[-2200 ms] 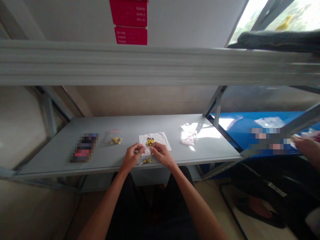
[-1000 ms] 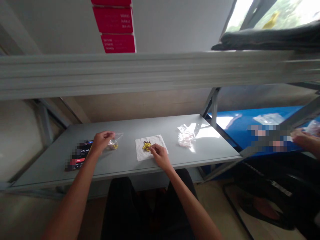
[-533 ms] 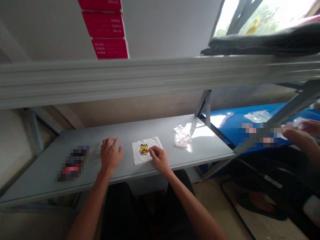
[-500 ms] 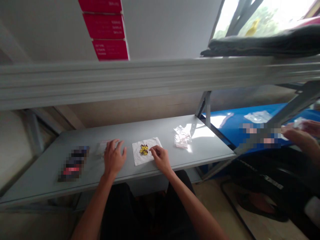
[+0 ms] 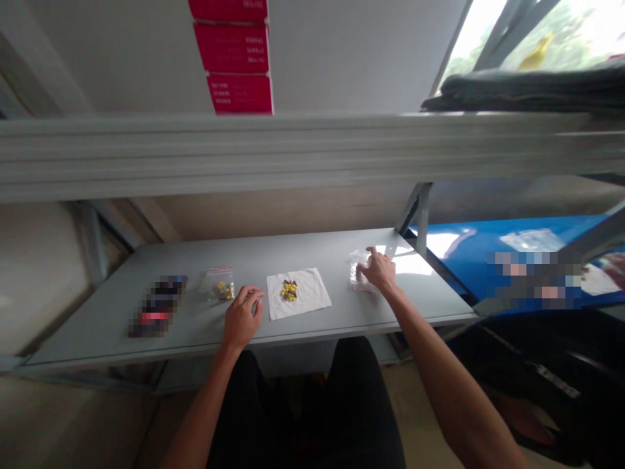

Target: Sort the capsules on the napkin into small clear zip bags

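Yellow and dark little pieces point(image 5: 289, 291) sit heaped on the white cloth point(image 5: 312, 292) in the head view, too tiny to make out properly. Left hand point(image 5: 243, 316)'s just beside it, loosely curled, fingers parted; right hand point(image 5: 381, 270)'s spread over some clear bags point(image 5: 356, 277), half hiding them, can't tell if it's touching. Pixelated slab point(image 5: 159, 306) is unreadable, red boxes point(image 5: 232, 49) get cut off up top.
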The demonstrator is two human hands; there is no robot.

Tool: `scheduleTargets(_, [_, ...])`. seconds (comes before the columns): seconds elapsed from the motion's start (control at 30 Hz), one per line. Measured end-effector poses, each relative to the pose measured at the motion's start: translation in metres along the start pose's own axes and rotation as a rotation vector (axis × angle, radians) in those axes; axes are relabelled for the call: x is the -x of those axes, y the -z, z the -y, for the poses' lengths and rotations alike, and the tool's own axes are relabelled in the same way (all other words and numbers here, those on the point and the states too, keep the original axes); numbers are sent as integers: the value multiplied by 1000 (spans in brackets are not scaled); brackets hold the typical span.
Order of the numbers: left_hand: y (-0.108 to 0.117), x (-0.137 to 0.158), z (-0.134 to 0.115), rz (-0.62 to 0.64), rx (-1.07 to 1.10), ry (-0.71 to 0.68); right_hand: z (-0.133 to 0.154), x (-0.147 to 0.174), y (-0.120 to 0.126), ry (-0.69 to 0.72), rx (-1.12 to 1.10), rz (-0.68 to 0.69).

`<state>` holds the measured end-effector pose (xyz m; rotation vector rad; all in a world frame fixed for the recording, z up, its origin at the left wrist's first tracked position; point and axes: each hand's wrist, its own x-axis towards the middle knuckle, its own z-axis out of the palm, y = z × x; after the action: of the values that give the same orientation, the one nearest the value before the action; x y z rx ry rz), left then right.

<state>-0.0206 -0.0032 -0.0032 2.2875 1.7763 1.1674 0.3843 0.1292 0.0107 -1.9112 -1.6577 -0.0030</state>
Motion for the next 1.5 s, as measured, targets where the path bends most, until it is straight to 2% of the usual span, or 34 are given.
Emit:
scheduleTargets(0.1, [1, 1, 1, 7, 44, 11, 1, 6, 1, 25, -44, -63])
scheduleTargets(0.27, [4, -4, 2, -10, 186, 93, 0, 8, 25, 62, -239, -163])
scheduleTargets(0.33, [7, -5, 1, -10, 272, 140, 11, 11, 34, 85, -360, -188])
scheduleTargets(0.4, [11, -6, -1, -2, 373, 193, 36, 23, 37, 133, -558, -181])
scheduleTargets(0.5, [16, -5, -1, 38, 562, 265, 97, 59, 30, 255, -655, -20])
scheduleTargets(0.57, [18, -3, 0, 90, 703, 296, 141, 89, 19, 350, -812, 237])
scheduleTargets(0.6, [18, -2, 2, 114, 763, 312, 161, 103, 13, 384, -858, 317])
scheduleTargets(0.67, [18, -1, 6, 140, 832, 357, 190, 126, 0, 409, -905, 415])
scheduleTargets(0.73, [17, -1, 9, 102, 822, 411, 204, 140, -11, 363, -962, 451])
scheduleTargets(0.87, [16, -3, 10, -49, 763, 402, 197, 150, -29, 225, -1133, 487])
scheduleTargets(0.97, [15, -3, 10, 79, 803, 341, 186, 151, -34, 202, -1182, 489])
scheduleTargets(1.03, [14, -2, 11, 142, 795, 358, 183, 152, -32, 211, -1214, 516])
scheduleTargets(1.23, [8, 1, 16, -30, 777, 470, 182, 157, -20, 148, -1346, 570])
scheduleTargets(1.4, [5, 2, 18, -58, 676, 432, 182, 159, -22, 161, -1358, 583])
scheduleTargets(1.5, [7, 1, 16, -36, 563, 348, 181, 158, -27, 160, -1356, 575])
